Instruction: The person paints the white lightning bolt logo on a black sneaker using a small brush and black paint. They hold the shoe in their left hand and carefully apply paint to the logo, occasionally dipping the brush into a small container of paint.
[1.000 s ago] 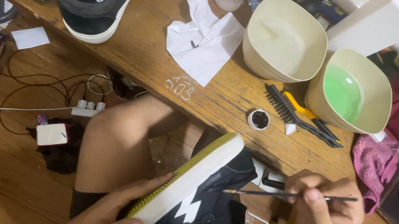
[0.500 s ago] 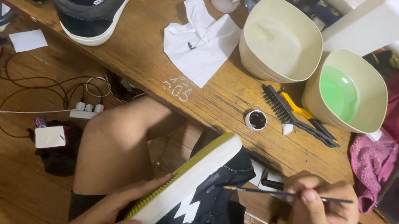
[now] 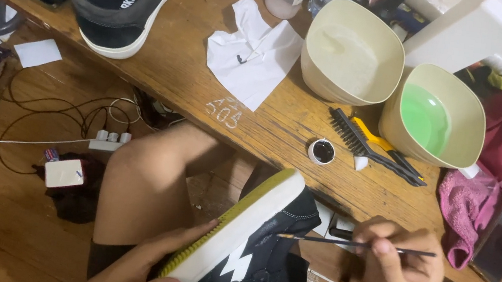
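Shoe on its side, toe up-right. My left hand clasps its sole; right hand pinches brush, tip on upper.

Even, warm indoor light, soft shadows (slight blur at edges)

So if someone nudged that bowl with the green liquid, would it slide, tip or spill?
The green-liquid bowl looks like thin plastic, so probably light and easy to slide on the wooden table. Its wide, squat shape suggests it would not tip readily. The liquid lies low in it, so a gentle push would likely slosh rather than spill.
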